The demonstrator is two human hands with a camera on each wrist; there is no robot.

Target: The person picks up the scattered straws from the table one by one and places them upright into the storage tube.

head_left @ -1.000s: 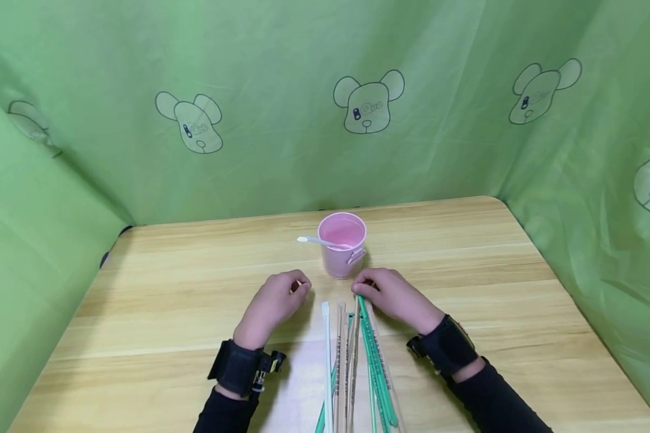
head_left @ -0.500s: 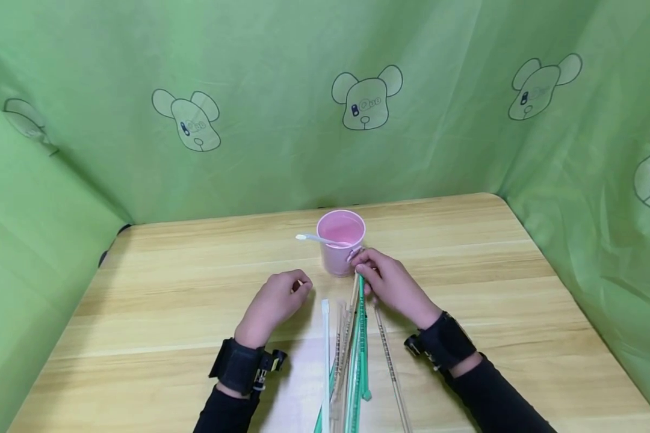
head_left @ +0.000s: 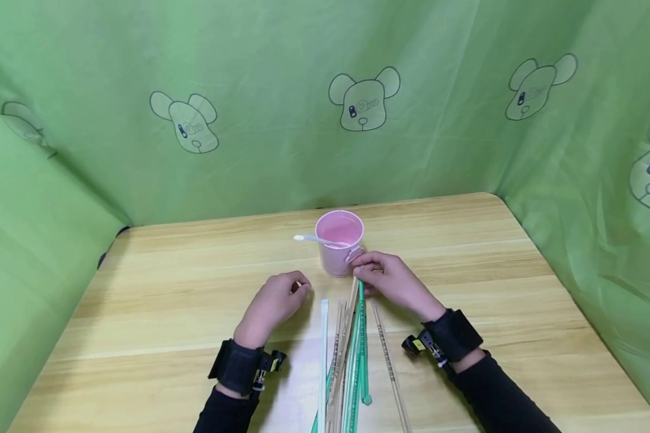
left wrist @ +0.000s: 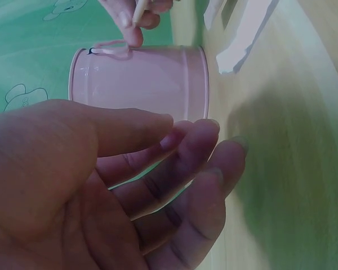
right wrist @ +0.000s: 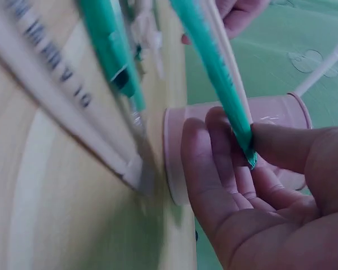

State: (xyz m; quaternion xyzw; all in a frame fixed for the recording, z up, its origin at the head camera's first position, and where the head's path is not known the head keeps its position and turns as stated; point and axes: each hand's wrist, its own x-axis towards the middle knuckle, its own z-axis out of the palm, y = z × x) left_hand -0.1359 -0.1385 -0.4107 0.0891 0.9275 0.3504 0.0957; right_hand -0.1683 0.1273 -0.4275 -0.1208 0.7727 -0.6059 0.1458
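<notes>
A pink bucket (head_left: 336, 260) stands upright with a white straw (head_left: 311, 239) leaning out over its rim. Just in front of it, my right hand (head_left: 398, 285) pinches the far ends of a green-wrapped straw (right wrist: 217, 67) and a tan straw between thumb and fingers, lifted off the table in the right wrist view. My left hand (head_left: 273, 304) rests to the left of the straws, fingers loosely curled around nothing; the left wrist view shows its fingers (left wrist: 200, 146) in front of the bucket. Below the hands lie several wrapped straws, including a white straw (head_left: 324, 361).
One printed tan straw (head_left: 388, 355) lies apart on the right of the bunch. The wooden table (head_left: 184, 270) meets a green curtain (head_left: 271, 150) at the back and both sides. More straws run off the front of the view.
My right hand has moved up toward the bucket, drawing the pinched green and tan straws with it. One tan straw now lies separate on the right. My left hand has stayed put.
</notes>
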